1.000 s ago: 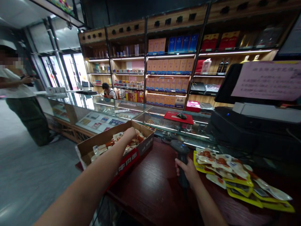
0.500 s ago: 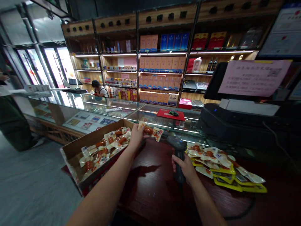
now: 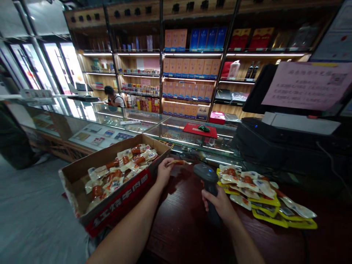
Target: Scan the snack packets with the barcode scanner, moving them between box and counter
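Between the fingertips of my left hand (image 3: 164, 172) is a vacuum-packed sausage (image 3: 180, 162), seen nearly edge-on above the dark wooden counter (image 3: 176, 212). My right hand (image 3: 218, 203) is wrapped round the handle of a black barcode scanner (image 3: 206, 172), whose head points left toward the sausage. To the left stands an open cardboard box (image 3: 121, 198) with several more packed sausages (image 3: 125, 157) inside. Right of the scanner lies a pile of clear sausage packs (image 3: 247, 179) on top of yellow-edged packets (image 3: 271, 216).
Behind the counter run glass display cases (image 3: 154, 123) with a red mat (image 3: 192, 129) and a computer mouse (image 3: 204, 128) on top. A monitor with a pink notice (image 3: 305, 86) stands at right. A person (image 3: 114, 98) sits beyond the cases.
My left hand has brought the sausage down from beside the box's far corner and turned it edge-on. The scanner stays in my right hand; the view has shifted slightly.
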A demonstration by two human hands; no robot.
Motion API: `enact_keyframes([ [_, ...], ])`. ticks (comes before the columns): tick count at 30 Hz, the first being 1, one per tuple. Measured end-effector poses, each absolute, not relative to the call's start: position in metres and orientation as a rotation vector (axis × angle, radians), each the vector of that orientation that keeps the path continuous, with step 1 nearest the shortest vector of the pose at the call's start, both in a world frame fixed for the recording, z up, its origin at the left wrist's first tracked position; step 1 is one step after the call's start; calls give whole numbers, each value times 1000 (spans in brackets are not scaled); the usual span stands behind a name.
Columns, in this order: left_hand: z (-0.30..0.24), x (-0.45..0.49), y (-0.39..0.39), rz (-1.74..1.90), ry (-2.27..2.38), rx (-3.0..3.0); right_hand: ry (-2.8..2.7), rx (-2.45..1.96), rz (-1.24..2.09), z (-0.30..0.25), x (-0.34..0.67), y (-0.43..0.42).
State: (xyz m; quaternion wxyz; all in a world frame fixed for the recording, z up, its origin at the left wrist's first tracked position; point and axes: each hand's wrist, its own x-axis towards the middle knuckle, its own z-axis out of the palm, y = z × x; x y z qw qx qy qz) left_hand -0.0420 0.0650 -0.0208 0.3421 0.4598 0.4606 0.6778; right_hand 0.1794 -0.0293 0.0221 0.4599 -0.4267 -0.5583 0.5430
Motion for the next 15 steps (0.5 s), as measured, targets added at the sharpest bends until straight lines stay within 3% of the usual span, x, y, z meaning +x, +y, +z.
enact_keyframes([
  [6,-26,-40,62,1158,1422,1798,-1319,-1066,1345,23,183,-28],
  [11,-12,-30,57,898,2090,1775,-1298,-1089,1355,19,182,-26],
  [15,-4,-8,60,635,2211,1782,-1322,-1107,1352,17,180,-25],
])
